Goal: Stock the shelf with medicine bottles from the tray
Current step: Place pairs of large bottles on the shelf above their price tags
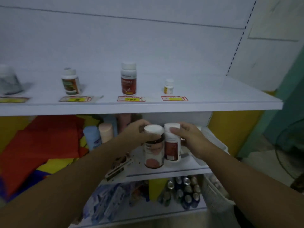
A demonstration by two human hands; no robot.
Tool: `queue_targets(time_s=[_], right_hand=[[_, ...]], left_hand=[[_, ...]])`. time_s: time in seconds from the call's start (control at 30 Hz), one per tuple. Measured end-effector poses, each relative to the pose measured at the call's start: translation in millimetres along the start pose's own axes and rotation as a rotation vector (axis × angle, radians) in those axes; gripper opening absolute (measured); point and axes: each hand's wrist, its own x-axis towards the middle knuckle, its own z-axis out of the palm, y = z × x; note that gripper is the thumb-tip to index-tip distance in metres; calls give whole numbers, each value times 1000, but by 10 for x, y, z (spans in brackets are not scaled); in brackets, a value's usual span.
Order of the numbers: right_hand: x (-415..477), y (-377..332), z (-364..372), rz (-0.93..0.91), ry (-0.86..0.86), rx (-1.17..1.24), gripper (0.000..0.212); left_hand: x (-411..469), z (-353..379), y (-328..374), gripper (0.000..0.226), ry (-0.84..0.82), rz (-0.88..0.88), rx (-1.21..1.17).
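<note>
My left hand grips the white cap of a dark bottle with a pink label. My right hand holds a white bottle with a red-brown label by its top. The two bottles touch side by side, below the white upper shelf. On that shelf stand a green-labelled bottle, a tall red-labelled bottle, a small yellow-labelled bottle and a blurred object at far left. A white tray lies behind my right hand, mostly hidden.
Price tags line the upper shelf's front edge. The middle shelf holds pastel bottles and red and yellow packaging. Below are small capped bottles, blue packets and a white basket.
</note>
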Motion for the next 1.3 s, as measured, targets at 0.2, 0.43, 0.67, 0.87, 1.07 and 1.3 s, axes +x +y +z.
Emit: queue_targets(time_s=[0.2,0.43,0.67,0.87,1.07,1.3], right_hand=[[-249,-523,1150,34,-229,374,62],[-387,-963,2331,-153,-411,301,52],[-189,-1353,3123,-348,-484,177,57],[228,-1783,3582,-469,-521,113,57],[715,-2147,3933,-522,-550,168,47],[1245,-2453,4377,-544,-487,188,42]], left_hand=[[-970,-724,391,17,238,60,-269],[-1801,-1648,532,27,476,76,-269],[-2111,-2464,524,51,655,52,-189],[-1945,-3067,615,21,750,36,-143],[-1687,-3655,742,32,765,54,12],[-1330,-4451,806,36,872,190,132]])
